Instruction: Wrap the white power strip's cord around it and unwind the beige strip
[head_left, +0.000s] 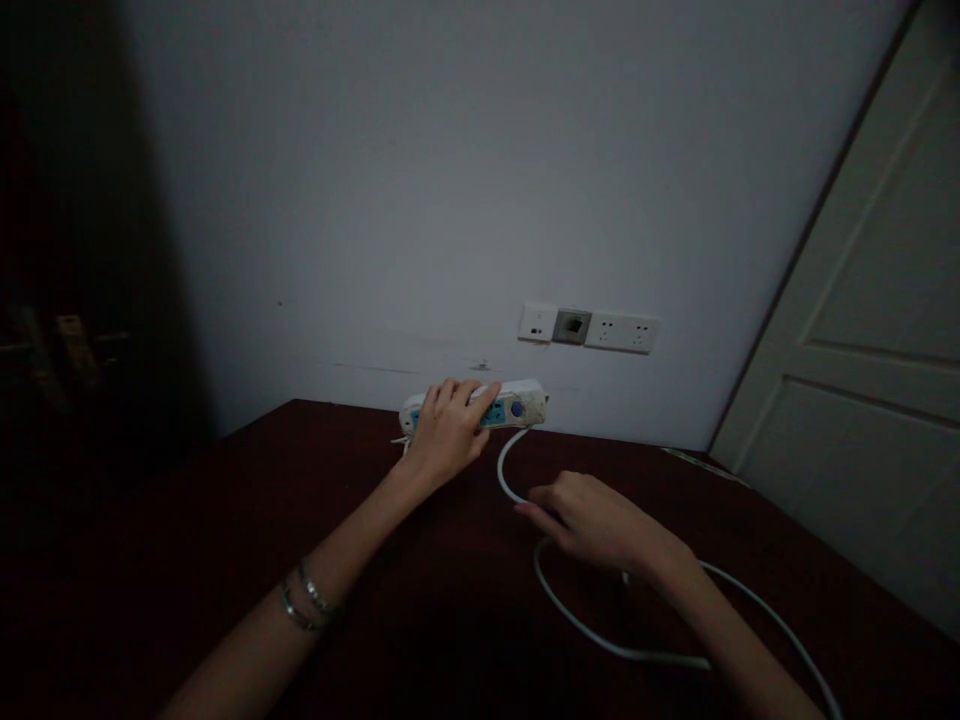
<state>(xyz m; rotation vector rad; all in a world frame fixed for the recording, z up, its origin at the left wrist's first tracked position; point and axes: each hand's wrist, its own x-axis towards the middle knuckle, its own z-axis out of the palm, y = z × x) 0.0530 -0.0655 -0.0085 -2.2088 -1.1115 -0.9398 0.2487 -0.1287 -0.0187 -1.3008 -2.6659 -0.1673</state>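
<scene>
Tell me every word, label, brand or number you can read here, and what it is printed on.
None can be read.
Power strip under the left hand: any marking is too blurred to read.
Wall sockets: no legible text.
White cable by the right hand, the dark table and the door: no print visible.

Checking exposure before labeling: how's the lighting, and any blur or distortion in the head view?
Head view: dim and underexposed; far left falls to near black, dark table holds little detail. White power strip, cable and wall sockets read clearly. Left hand and right hand slightly soft. Door edge leans, wide-angle distortion. No glare.
</scene>
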